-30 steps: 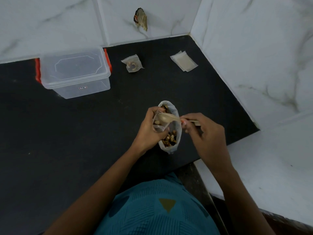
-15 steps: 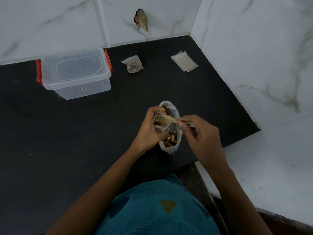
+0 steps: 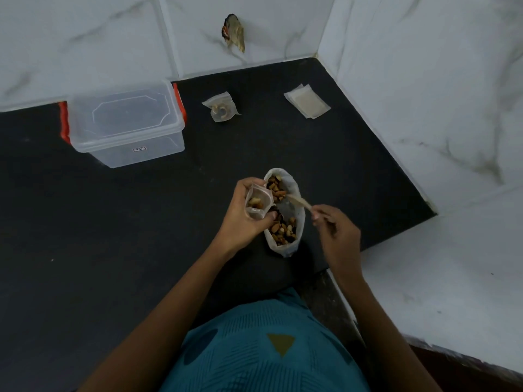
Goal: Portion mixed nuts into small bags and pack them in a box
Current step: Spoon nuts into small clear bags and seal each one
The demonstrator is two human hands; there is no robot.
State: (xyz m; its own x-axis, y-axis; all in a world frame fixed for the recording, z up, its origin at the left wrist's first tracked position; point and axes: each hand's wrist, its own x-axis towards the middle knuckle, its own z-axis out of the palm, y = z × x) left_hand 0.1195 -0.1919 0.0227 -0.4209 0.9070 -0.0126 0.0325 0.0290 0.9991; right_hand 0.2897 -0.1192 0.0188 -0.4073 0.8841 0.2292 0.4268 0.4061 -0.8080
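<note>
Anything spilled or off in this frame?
No loose nuts on the black counter. Only oddity: a ragged brown scrap stuck on the wall tile behind; what it is, I cannot tell.

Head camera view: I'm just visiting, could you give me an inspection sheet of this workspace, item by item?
Surface: black counter, dark and matte.
Job's things: large bag of mixed nuts open near the front edge; small bag partly filled; spoon over the large bag; clear lidded box back left; filled small bag and stack of empty bags at the back.
Clutter: nothing seen.
Hands: left hand holds the small bag; right hand pinches the spoon's handle.
Cables: nothing seen.
Surroundings: white marbled wall tiles; brownish object on the wall; white ledge at right.
</note>
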